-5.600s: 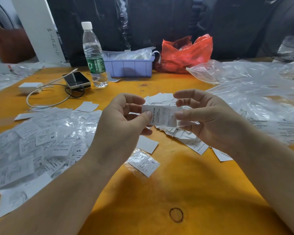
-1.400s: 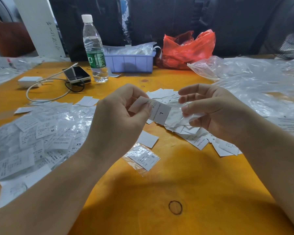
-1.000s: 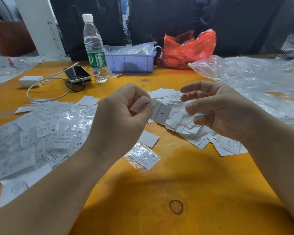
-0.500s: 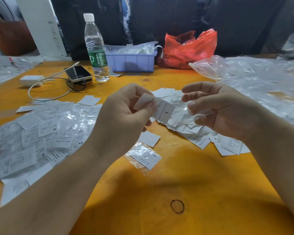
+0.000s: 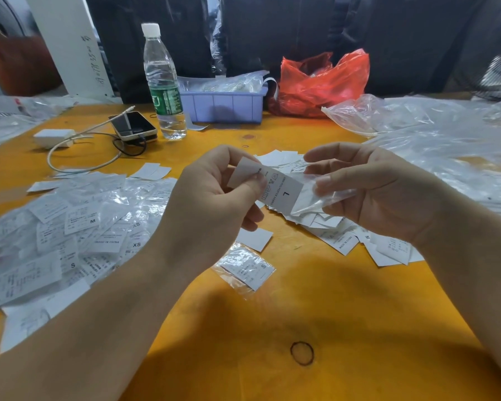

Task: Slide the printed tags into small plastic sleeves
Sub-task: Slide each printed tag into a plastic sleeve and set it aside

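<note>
My left hand (image 5: 211, 195) pinches a white printed tag (image 5: 275, 189) marked "L" between thumb and fingers, held above the orange table. My right hand (image 5: 368, 192) pinches a small clear plastic sleeve (image 5: 315, 198) by its right part. The tag's right end touches the sleeve's mouth; whether it is inside I cannot tell. Below the hands lies a pile of loose white tags (image 5: 342, 230). One sleeved tag marked "S" (image 5: 248, 267) lies alone near the table's middle. A wide heap of sleeved tags (image 5: 70, 227) covers the left side.
A water bottle (image 5: 162, 82), a phone (image 5: 133, 125) with cable and a white charger (image 5: 54, 137) stand at the back left. A lilac tray (image 5: 223, 107) and a red plastic bag (image 5: 321, 82) sit at the back. Clear plastic bags (image 5: 434, 134) spread over the right.
My left hand has carried the tag rightward until its end meets the sleeve held in my right hand. The piles on the table lie as before.
</note>
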